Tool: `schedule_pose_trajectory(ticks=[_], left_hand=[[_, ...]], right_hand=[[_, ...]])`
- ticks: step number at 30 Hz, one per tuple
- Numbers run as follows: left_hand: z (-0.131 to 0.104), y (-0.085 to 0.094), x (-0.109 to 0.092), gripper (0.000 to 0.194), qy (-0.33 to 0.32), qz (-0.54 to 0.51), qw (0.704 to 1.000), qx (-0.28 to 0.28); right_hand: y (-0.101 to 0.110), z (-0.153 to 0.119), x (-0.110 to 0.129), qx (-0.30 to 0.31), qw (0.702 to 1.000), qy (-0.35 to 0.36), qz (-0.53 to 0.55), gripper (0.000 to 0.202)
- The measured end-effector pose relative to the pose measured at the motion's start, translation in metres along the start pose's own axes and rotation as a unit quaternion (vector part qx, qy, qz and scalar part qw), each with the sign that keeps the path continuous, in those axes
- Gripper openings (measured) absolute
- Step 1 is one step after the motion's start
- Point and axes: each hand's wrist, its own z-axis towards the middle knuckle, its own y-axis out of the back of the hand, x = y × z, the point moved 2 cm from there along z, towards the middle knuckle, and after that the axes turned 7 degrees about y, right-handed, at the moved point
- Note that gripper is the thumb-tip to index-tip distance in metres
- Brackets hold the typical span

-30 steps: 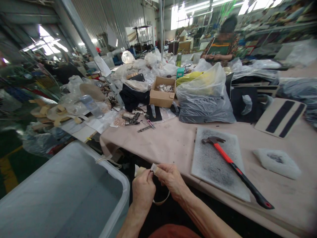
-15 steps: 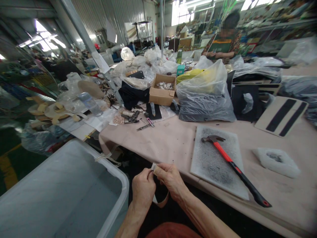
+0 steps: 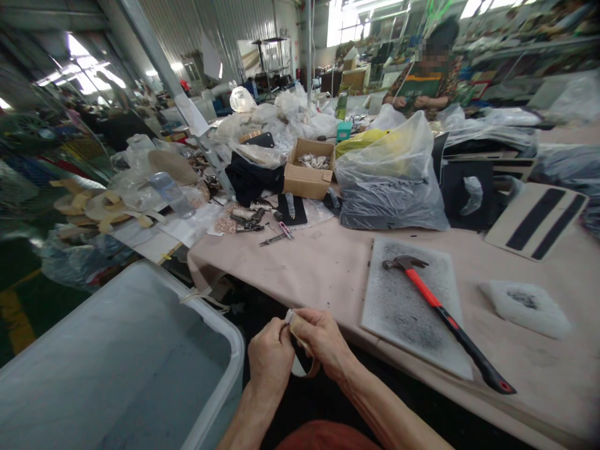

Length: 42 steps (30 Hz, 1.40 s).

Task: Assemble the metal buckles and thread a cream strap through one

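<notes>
Both my hands meet in front of the table's near edge, over my lap. My left hand (image 3: 270, 357) pinches the pale end of a beige strap (image 3: 307, 370) between thumb and fingers. Fingers curled, my right hand (image 3: 322, 340) grips the same strap close beside it. Below the hands the strap hangs in a loop, and its fine detail at the fingertips is too small to make out. To the right, a claw hammer (image 3: 434, 303) with a red and black handle lies across a pale, grey-stained slab (image 3: 396, 312).
A large grey plastic bin (image 3: 225, 340) stands at left. On the table (image 3: 281, 275) are small pliers-like tools (image 3: 276, 237), an open cardboard box (image 3: 307, 181), a bulging plastic bag (image 3: 391, 200), a striped panel (image 3: 534, 222) and a small plastic packet (image 3: 525, 306). Across the table sits another person (image 3: 424, 90).
The strap's hanging loop has shifted and opened slightly between my hands, and more of its length shows by my right fingers. Both hands keep their hold. The view has moved slightly.
</notes>
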Motion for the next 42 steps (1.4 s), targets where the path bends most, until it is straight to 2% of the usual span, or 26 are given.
schedule_pose_trajectory(ticks=[6, 11, 13, 17, 20, 23, 26, 29, 31, 37, 42], left_hand=[[0.0, 0.001, 0.0, 0.021, -0.018, 0.032, 0.999, -0.015], [-0.001, -0.001, 0.001, 0.022, -0.042, 0.024, 0.998, -0.031], [-0.001, 0.0, 0.001, 0.019, -0.067, 0.019, 0.997, -0.032], [0.0, 0.001, 0.0, 0.027, -0.103, 0.063, 0.989, -0.081], [0.0, 0.0, 0.001, 0.03, -0.105, 0.081, 0.988, -0.083], [0.001, 0.002, -0.001, 0.025, -0.08, 0.052, 0.995, -0.036], [0.006, 0.013, -0.006, 0.019, -0.036, -0.042, 0.995, 0.089], [0.012, 0.026, -0.011, 0.022, -0.017, -0.157, 0.961, 0.226], [0.016, 0.032, -0.012, 0.025, -0.011, -0.198, 0.942, 0.269], [0.014, 0.025, -0.004, 0.028, 0.083, -0.273, 0.915, 0.286], [0.008, 0.022, -0.005, 0.029, 0.112, -0.291, 0.909, 0.277]], right_hand=[[0.004, 0.004, 0.007, 0.053, 0.998, -0.02, -0.02, 0.015], [0.004, 0.011, 0.003, -0.032, 0.996, -0.009, -0.081, 0.028], [0.002, 0.014, 0.001, -0.045, 0.991, -0.01, -0.129, 0.032], [-0.001, 0.017, -0.001, -0.08, 0.976, 0.012, -0.204, 0.021], [-0.002, 0.016, -0.002, -0.085, 0.972, 0.038, -0.216, 0.017], [0.0, 0.013, -0.001, -0.075, 0.968, 0.069, -0.229, 0.02], [0.003, 0.01, 0.003, -0.041, 0.963, 0.111, -0.244, 0.02], [0.005, 0.006, 0.006, 0.013, 0.966, 0.131, -0.222, 0.019], [0.004, 0.005, 0.008, 0.033, 0.974, 0.122, -0.189, 0.019], [0.006, 0.006, 0.019, 0.067, 0.976, 0.101, -0.178, 0.018], [0.013, 0.006, 0.024, 0.091, 0.961, 0.054, -0.256, 0.02]])
